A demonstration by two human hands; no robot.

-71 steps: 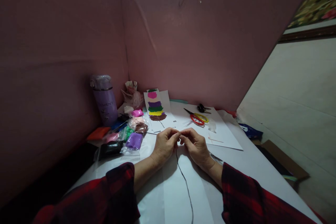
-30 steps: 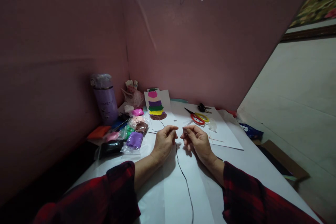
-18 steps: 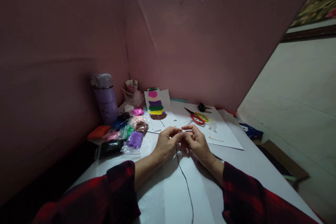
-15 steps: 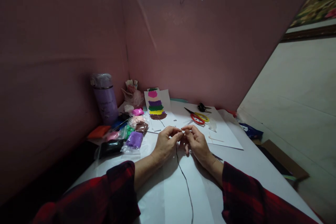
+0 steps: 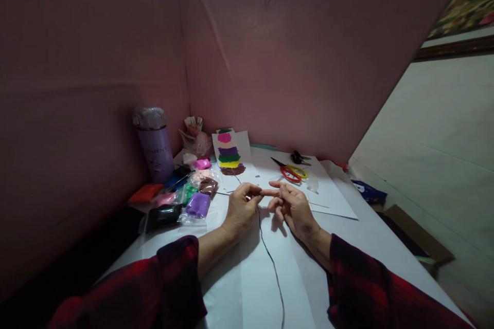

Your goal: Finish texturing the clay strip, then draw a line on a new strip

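Note:
My left hand (image 5: pixel 243 206) is closed, with its thumb and index fingertips pinched together; whatever is between them is too small to make out. My right hand (image 5: pixel 295 208) is beside it, fingers spread, one finger stretched left until its tip meets the left fingertips. Below the hands a thin wavy black line, like a cord (image 5: pixel 275 262), runs over the white surface toward me; its upper end disappears at my left hand. Behind the hands stands a white card (image 5: pixel 244 146) with painted bands in pink, purple, green, yellow and brown.
Several packets of coloured clay, one a purple packet (image 5: pixel 198 205), lie at the left by a lilac bottle (image 5: pixel 154 146). Red and yellow scissors (image 5: pixel 290 174) and keys (image 5: pixel 297 158) rest on white paper (image 5: pixel 335 200) at the right. Pink panels (image 5: pixel 289 61) enclose the back and left.
My right hand has shifted slightly right and its fingers have spread out from a pinch, one now reaching to the left fingertips. My left hand has barely moved and stays pinched.

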